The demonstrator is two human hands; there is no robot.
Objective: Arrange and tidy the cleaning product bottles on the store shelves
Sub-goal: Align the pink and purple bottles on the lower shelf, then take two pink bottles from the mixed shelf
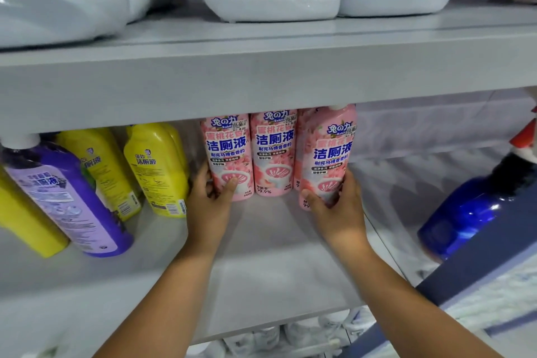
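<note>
Three pink bottles on the middle shelf (270, 256), all upright, Chinese toilet-cleaner labels with peach-blossom print. Left pink bottle (228, 154) and middle pink bottle (273, 151) stand side by side, touching; right pink bottle (327, 154) sits slightly forward of them, white cap just under the upper shelf (261, 78) edge.

Left hand (210, 200) wraps the left pink bottle low down, thumb across its front. Right hand (337, 206) clamps the right pink bottle's base, thumb in front, fingers round the far side.

Left of these: yellow bottles (158, 168), purple bottle (66, 197). Blue bottle (465, 212) far right. Upper shelf holds white jugs (270, 0).
</note>
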